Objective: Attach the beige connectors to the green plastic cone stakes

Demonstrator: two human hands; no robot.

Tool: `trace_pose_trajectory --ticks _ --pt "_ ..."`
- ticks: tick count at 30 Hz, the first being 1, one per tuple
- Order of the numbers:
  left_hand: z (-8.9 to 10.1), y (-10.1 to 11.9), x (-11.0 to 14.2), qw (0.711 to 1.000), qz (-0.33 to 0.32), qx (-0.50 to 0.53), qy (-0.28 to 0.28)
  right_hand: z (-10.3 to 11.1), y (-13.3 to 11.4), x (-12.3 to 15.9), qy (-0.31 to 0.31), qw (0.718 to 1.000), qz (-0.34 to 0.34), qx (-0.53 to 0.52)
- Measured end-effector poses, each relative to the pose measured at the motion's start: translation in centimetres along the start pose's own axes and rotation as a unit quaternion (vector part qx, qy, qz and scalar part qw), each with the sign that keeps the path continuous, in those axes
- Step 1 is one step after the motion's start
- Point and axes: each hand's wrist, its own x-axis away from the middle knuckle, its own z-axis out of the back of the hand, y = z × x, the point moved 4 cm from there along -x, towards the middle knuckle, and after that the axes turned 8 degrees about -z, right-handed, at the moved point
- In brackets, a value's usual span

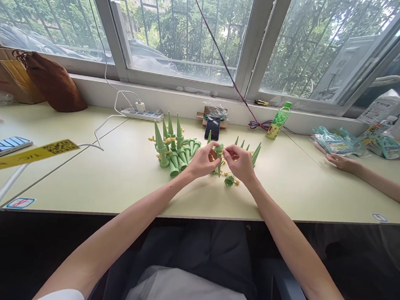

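Note:
My left hand (204, 160) is closed around a green plastic plant watering spike (220, 150), its pointed end down and its wide collar up. At the collar's right side, my right hand (241, 162) pinches with thumb and forefinger; a small yellow part may be between them, but the fingertips hide it. Left of the hands, several more green spikes (163, 154) stand or lie in a cluster, some with yellow valves (168, 140). Behind my right hand, green tips (256, 152) point upward. Below it lies a green cap (229, 179) with a yellow piece beside it.
A phone (212, 127) leans on a small box at the back. Nearby are a power strip (142, 114) and a green drink bottle (278, 121). At right, another person's hand (341, 162) rests near plastic packages (337, 141). A brown pouch (55, 83) and another phone (2, 147) are at left.

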Motion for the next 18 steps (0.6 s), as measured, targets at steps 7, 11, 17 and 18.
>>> trace_pose_trajectory --ticks 7,11,17,18 --pt "-0.01 0.12 -0.02 1.0 -0.004 0.0 -0.003 -0.02 0.03 0.01 -0.002 1.0 0.0 -0.005" --pt "-0.07 0.03 -0.03 1.0 -0.011 -0.009 -0.007 0.0 -0.05 0.01 -0.003 1.0 -0.003 -0.005" --pt "-0.14 -0.01 -0.01 1.0 -0.02 -0.02 -0.009 -0.07 0.07 -0.02 -0.013 1.0 -0.009 -0.001" --pt "-0.14 -0.01 -0.01 0.999 -0.021 -0.022 -0.009 -0.12 0.12 -0.03 -0.017 1.0 -0.01 0.0"
